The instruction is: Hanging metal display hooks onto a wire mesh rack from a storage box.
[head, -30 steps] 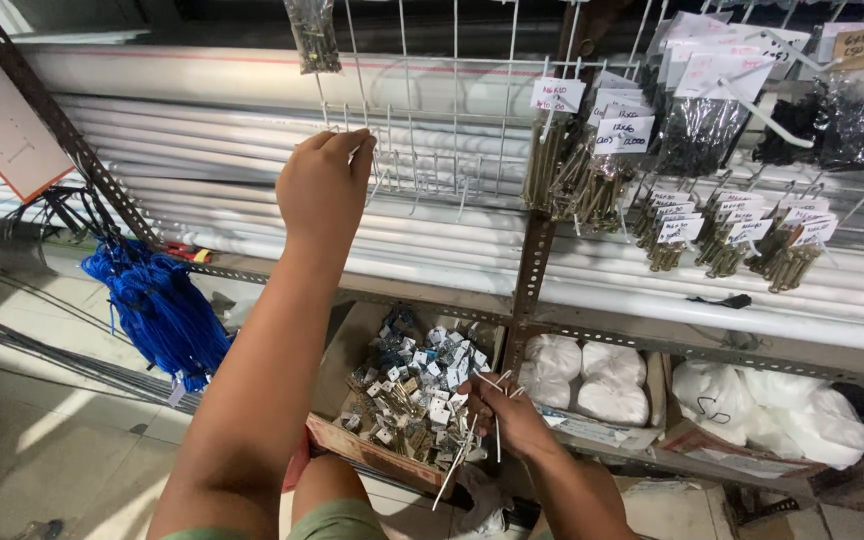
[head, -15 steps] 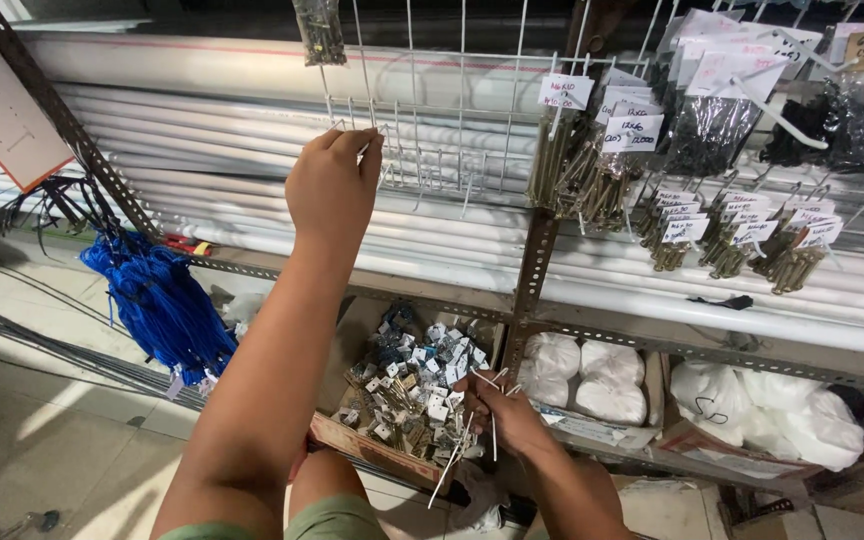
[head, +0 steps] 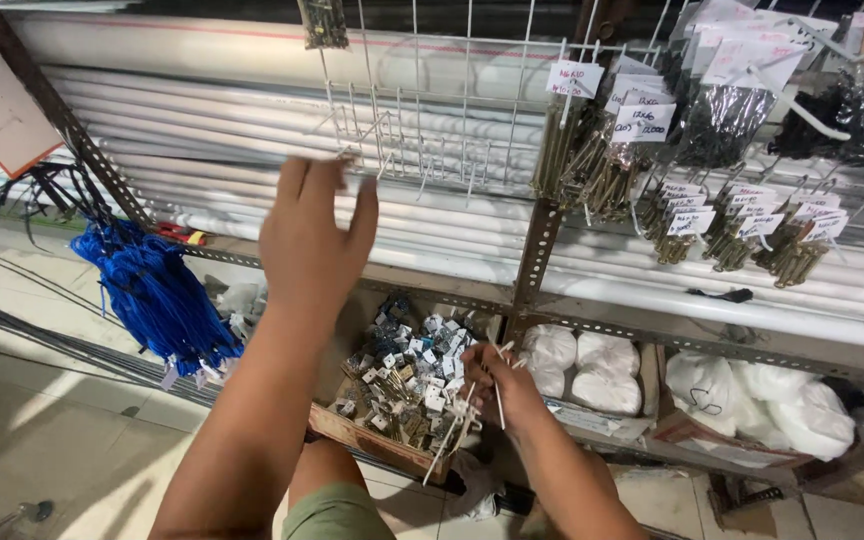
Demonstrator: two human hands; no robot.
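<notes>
My left hand (head: 314,240) is raised in front of the white wire grid panel (head: 422,110), fingers spread, holding nothing, just below the white hooks (head: 367,140) that stick out of the grid. My right hand (head: 500,392) is low, closed around a bundle of white wire hooks (head: 462,420) that point downward. It hovers at the right edge of a wooden box (head: 372,440) filled with small tagged metal parts (head: 407,370).
Long white pipes (head: 202,120) lie stacked on the shelf behind the grid. Bundles of brass bolts with paper tags (head: 672,215) hang at right. A blue cord bundle (head: 157,295) hangs at left. White plastic bags (head: 592,365) fill cardboard boxes on the lower shelf.
My left hand has come off the grid hooks, dropped lower and opened its fingers. My right hand stays by the box with the hook bundle.
</notes>
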